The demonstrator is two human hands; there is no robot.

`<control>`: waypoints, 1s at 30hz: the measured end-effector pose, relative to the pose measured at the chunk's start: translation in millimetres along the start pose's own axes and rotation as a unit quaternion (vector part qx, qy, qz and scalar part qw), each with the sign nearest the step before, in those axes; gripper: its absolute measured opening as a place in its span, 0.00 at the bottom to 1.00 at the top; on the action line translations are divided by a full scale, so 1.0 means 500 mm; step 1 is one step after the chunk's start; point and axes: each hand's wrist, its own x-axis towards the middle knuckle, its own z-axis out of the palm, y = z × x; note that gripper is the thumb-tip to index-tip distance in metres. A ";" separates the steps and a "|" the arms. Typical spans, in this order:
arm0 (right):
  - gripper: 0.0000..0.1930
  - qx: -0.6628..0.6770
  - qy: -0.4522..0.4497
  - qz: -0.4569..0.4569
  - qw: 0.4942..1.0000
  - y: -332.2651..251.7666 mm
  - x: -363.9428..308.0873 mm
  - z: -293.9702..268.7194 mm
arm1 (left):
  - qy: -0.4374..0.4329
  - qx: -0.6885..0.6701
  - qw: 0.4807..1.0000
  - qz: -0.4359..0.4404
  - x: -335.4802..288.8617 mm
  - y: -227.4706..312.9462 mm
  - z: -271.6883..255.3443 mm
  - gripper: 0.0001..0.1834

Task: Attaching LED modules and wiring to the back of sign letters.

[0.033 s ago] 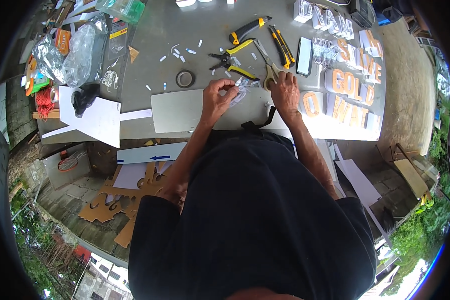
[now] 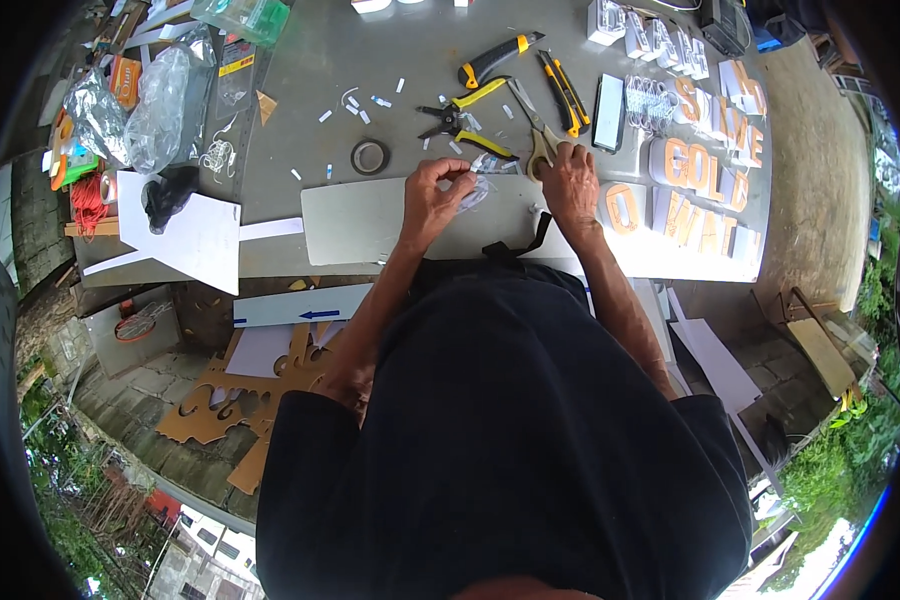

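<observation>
My left hand (image 2: 436,205) is closed in a pinch, thumb against forefinger, on a small bundle of thin whitish wire (image 2: 477,192). Beside the scissors' tan handles (image 2: 539,157) is my right hand (image 2: 572,190), its fingers curled and pressed together; what they hold, if anything, is hidden. The scissors lie with their blades pointing away from me. Under both hands is a pale flat panel (image 2: 355,222) at the table's near side. Just beyond my left hand rest yellow-and-black pliers (image 2: 489,143) and wire strippers (image 2: 448,122).
A roll of black tape (image 2: 370,157), two utility knives (image 2: 500,60) (image 2: 564,94) and a phone (image 2: 608,112) lie on the grey table (image 2: 320,70). Several block letters (image 2: 690,165) stand at right. Plastic bags (image 2: 160,120) and a white sheet (image 2: 195,245) fill the left side.
</observation>
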 end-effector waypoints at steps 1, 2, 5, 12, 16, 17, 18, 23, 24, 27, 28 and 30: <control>0.16 0.001 -0.003 -0.003 1.000 -0.005 0.004 -0.006 | 0.000 0.027 1.000 0.009 0.001 0.003 -0.005 0.11; 0.15 -0.003 -0.048 0.021 0.999 -0.016 0.010 -0.027 | 0.002 0.026 1.000 0.006 -0.001 0.003 -0.008 0.11; 0.15 0.027 -0.163 0.063 0.984 -0.032 0.019 -0.097 | -0.016 0.032 0.999 -0.001 -0.001 0.010 -0.012 0.12; 0.17 0.441 -0.316 0.096 0.835 -0.021 -0.065 -0.163 | -0.072 0.000 0.996 -0.061 0.002 -0.010 -0.016 0.14; 0.20 0.406 -0.322 0.059 0.853 -0.010 -0.105 -0.167 | -0.051 -0.107 0.985 -0.129 0.010 0.002 -0.013 0.12; 0.20 0.409 -0.314 0.063 0.854 -0.006 -0.111 -0.169 | -0.051 -0.108 0.984 -0.130 0.010 0.008 -0.012 0.12; 0.23 0.401 -0.314 0.053 0.859 -0.008 -0.117 -0.170 | -0.049 -0.143 0.977 -0.150 0.010 0.013 -0.013 0.12; 0.22 0.379 -0.342 0.050 0.858 -0.023 -0.125 -0.161 | -0.069 -0.167 0.967 -0.180 0.012 0.012 -0.017 0.14; 0.23 0.396 -0.343 0.057 0.850 -0.023 -0.122 -0.156 | -0.073 -0.157 0.968 -0.179 0.012 0.014 -0.016 0.14; 0.23 0.431 -0.349 0.069 0.829 -0.029 -0.114 -0.155 | -0.071 -0.144 0.972 -0.169 0.011 0.021 -0.011 0.14; 0.23 0.448 -0.353 0.075 0.818 -0.033 -0.110 -0.158 | -0.067 -0.140 0.975 -0.157 0.010 0.020 -0.011 0.14; 0.23 0.459 -0.376 0.100 0.798 -0.043 -0.099 -0.174 | -0.068 -0.137 0.977 -0.151 0.009 0.017 -0.014 0.14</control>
